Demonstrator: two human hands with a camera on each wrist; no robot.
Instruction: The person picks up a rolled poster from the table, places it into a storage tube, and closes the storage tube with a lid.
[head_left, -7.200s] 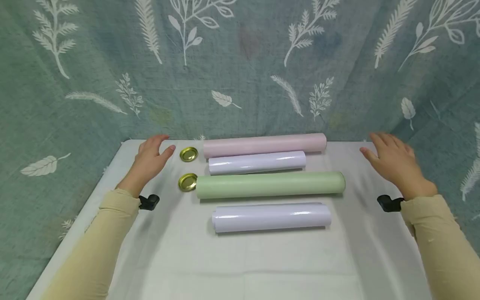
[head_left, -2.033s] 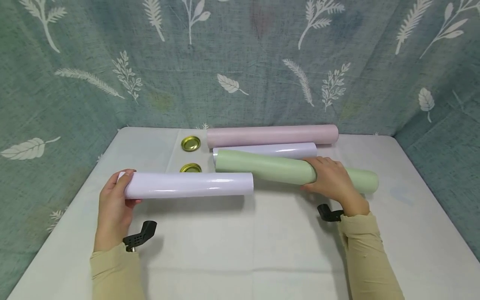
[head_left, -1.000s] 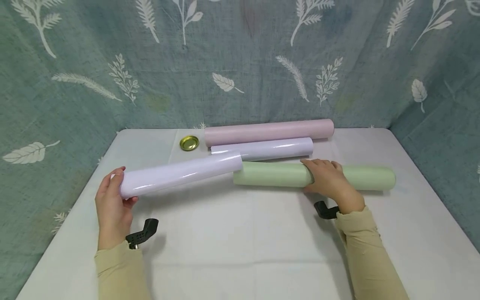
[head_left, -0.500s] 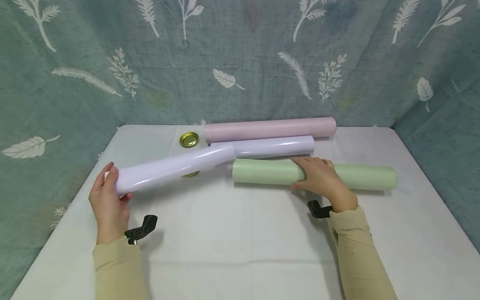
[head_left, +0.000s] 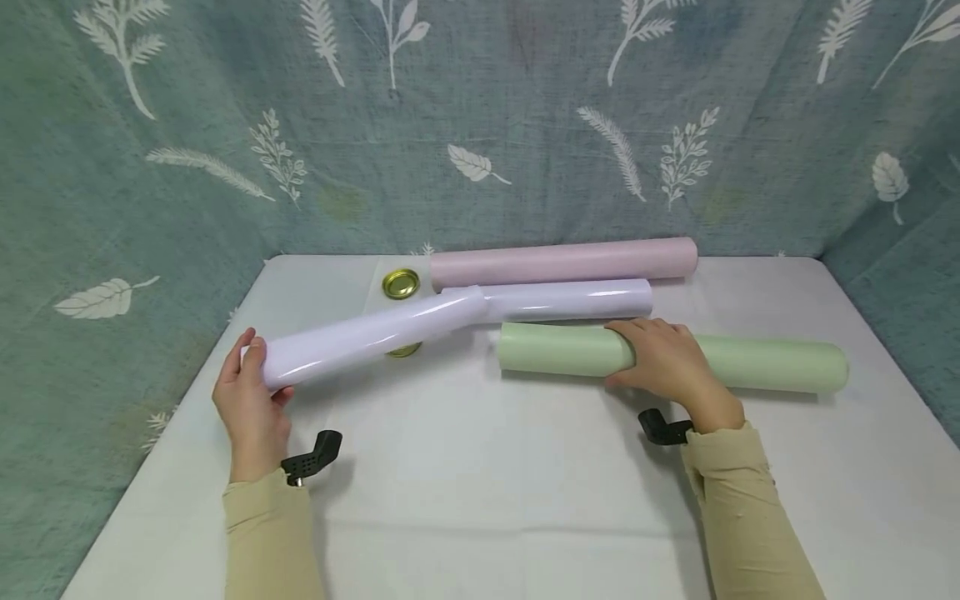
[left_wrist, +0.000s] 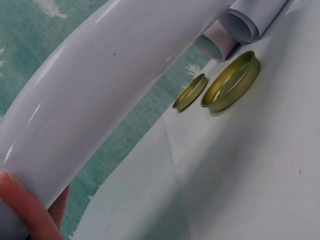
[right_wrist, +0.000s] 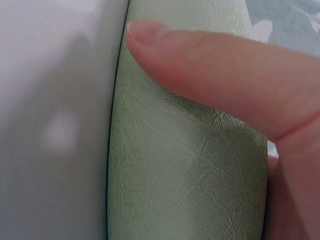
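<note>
My left hand grips the left end of a glossy white paper roll, held above the table and slanting. Its far end overlaps, in the head view, a second white paper roll lying behind; whether they touch I cannot tell. My right hand is wrapped over the middle of a light green tube resting on the table. In the right wrist view the thumb lies across the green textured surface. The left wrist view shows the thumb on the held roll.
Along the back edge lies a pink tube. One gold metal cap sits at its left; another gold cap is partly hidden under the raised roll. A leaf-patterned curtain stands behind the white-covered table.
From empty hands, both have taken hold: the left of the front white roll, the right of the green tube, drawn rightward. Lately the held roll's far end swung back, away from the green tube.
</note>
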